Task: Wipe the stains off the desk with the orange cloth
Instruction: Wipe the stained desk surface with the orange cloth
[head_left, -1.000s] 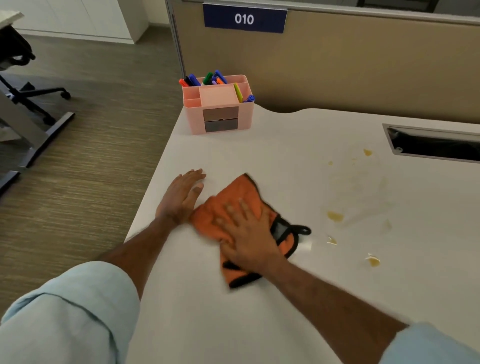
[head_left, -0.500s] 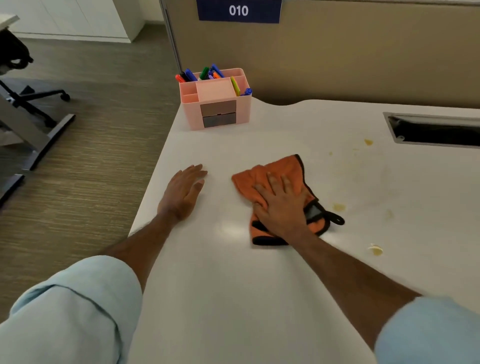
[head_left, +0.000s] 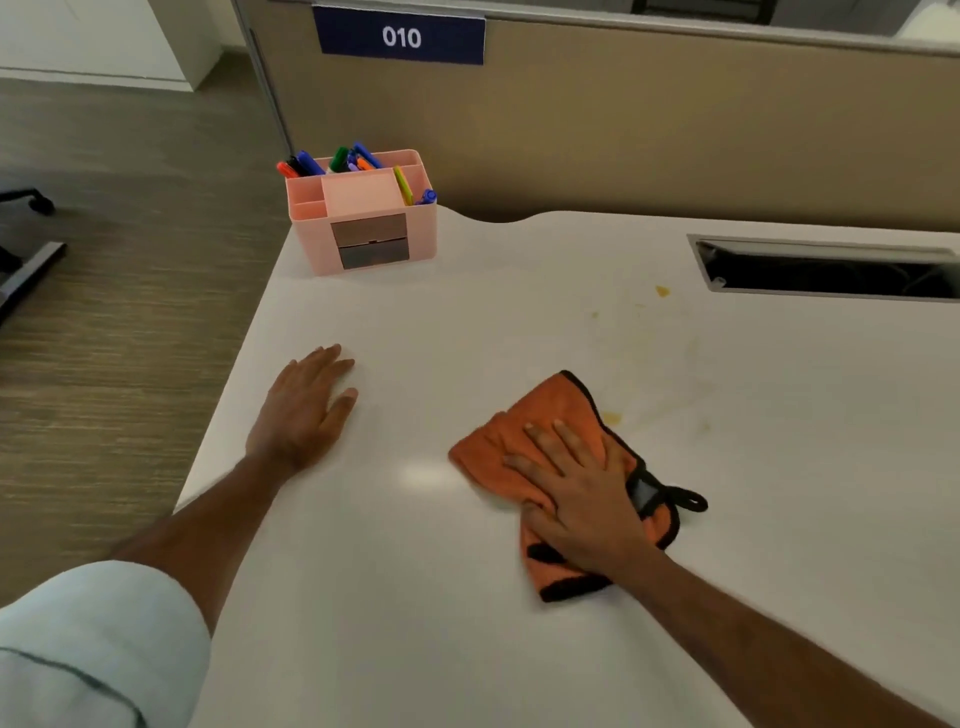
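Observation:
An orange cloth (head_left: 550, 410) with black trim and a black loop lies crumpled on the white desk (head_left: 467, 623). My right hand (head_left: 576, 499) presses flat on top of it, fingers spread. A yellow stain (head_left: 612, 418) sits just right of the cloth's far edge. Fainter smears and a small yellow spot (head_left: 662, 291) lie farther back. My left hand (head_left: 306, 405) rests flat on the desk near its left edge, holding nothing.
A pink organiser (head_left: 363, 218) with coloured markers stands at the desk's back left corner. A dark cable slot (head_left: 831, 270) is cut into the desk at the back right. A beige partition (head_left: 675, 130) rises behind. The floor drops away to the left.
My right hand has slid the cloth to the right across the desk, over where stains lay near the front. The left hand has stayed in place.

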